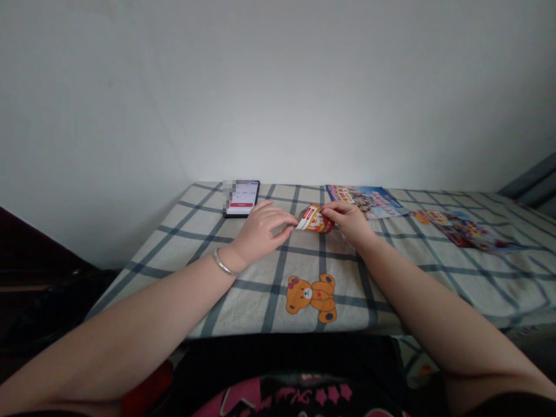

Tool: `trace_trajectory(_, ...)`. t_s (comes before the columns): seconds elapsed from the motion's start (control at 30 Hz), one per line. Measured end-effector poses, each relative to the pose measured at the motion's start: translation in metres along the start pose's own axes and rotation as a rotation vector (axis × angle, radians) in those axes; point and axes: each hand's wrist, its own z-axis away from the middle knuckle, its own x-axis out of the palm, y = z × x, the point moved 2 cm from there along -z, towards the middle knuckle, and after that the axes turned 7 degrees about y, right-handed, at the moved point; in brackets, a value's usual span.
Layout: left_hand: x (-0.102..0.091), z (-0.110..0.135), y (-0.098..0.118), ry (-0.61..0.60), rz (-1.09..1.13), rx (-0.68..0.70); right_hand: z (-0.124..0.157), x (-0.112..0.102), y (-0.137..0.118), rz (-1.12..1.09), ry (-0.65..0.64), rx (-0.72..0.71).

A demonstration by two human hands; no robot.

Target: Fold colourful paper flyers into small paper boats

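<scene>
A small red, orange and white printed packet or card (313,220) is held up between my two hands, a little above the checked cloth; I cannot tell exactly which it is. My right hand (351,221) pinches its upper right part between thumb and fingers. At its left corner, my left hand (268,225) closes thumb and forefinger on the edge, the other fingers stretched out. A silver bangle (222,263) circles my left wrist. Just behind my right hand lies a blue and pink printed sheet (382,201), partly covered by that hand.
A phone (241,200) showing a running timer lies behind my left hand. Another colourful printed sheet (467,230) rests to the right. The checked cloth (243,304) carries a printed bear (311,297) near the front edge. A white wall (278,92) rises behind.
</scene>
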Motion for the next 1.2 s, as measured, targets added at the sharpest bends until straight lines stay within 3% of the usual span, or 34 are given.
trace_trajectory(0.23, 0.0, 0.001, -0.006, -0.032, -0.074, 0.058, -0.003, -0.003, 0.004, 0.034, -0.054, -0.007)
trace_trajectory(0.53, -0.002, -0.001, -0.005, -0.143, -0.11, 0.016, -0.002, -0.001, 0.006, 0.035, -0.07, 0.034)
trace_trajectory(0.83, 0.0, -0.001, -0.008, -0.137, -0.015, -0.031, 0.0, 0.002, 0.004, 0.036, -0.057, 0.056)
trace_trajectory(0.93, 0.002, 0.002, -0.009, -0.096, 0.112, -0.132, 0.001, 0.003, 0.002, 0.068, -0.068, 0.036)
trace_trajectory(1.07, 0.007, 0.005, -0.009, -0.012, 0.337, -0.369, 0.007, 0.006, -0.006, 0.167, -0.095, -0.082)
trace_trajectory(1.2, 0.008, 0.004, -0.003, 0.051, 0.438, -0.422, 0.016, 0.013, -0.016, 0.308, -0.156, -0.23)
